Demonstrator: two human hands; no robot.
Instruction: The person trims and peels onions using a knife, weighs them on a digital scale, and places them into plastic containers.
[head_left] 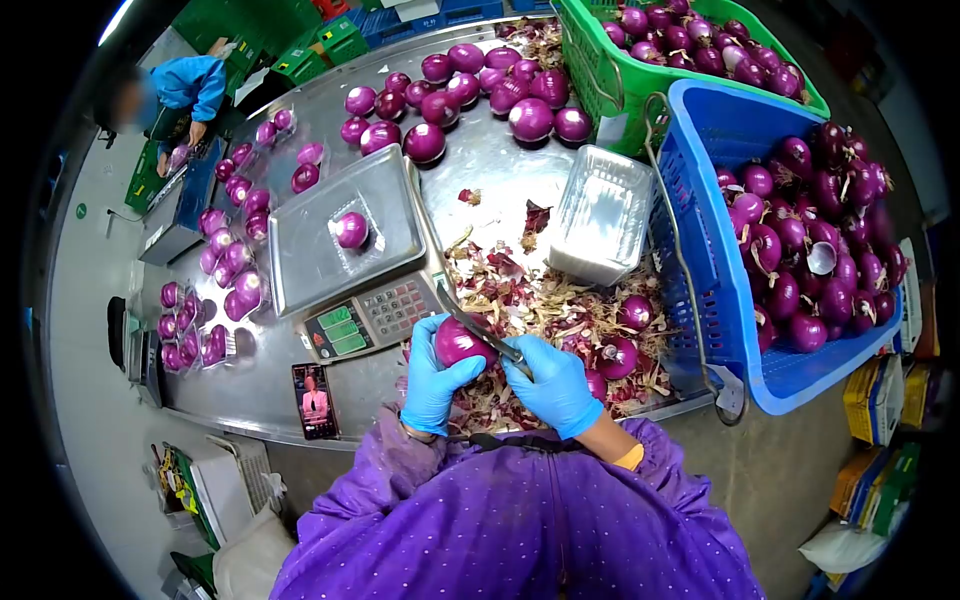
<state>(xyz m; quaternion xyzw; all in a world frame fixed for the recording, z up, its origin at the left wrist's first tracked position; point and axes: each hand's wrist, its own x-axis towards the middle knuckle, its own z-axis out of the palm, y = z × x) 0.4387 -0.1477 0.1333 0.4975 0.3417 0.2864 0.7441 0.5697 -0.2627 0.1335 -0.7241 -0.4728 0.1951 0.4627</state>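
Note:
In front of me my left hand (430, 385), in a blue glove, is wrapped round a red onion (460, 343). My right hand (553, 383), gloved the same way, grips a knife (478, 328) with a dark, curved blade that lies across the upper side of the onion. Part of the handle is hidden by the fingers. Beneath both hands is a heap of onion skins and root trimmings (505, 280), with a few whole onions (617, 357) to the right. Beyond my left hand stands a scale (375, 315) carrying one onion (351, 230) in a clear tray.
A blue crate (700, 290) and a green crate (610, 80), both full of onions, stand right. Stacked clear trays (606, 205) sit beside them. Loose onions (440, 108) lie at the back; packed ones (235, 262) at left. A phone (315, 402) rests near the edge. A co-worker (188, 85) is far left.

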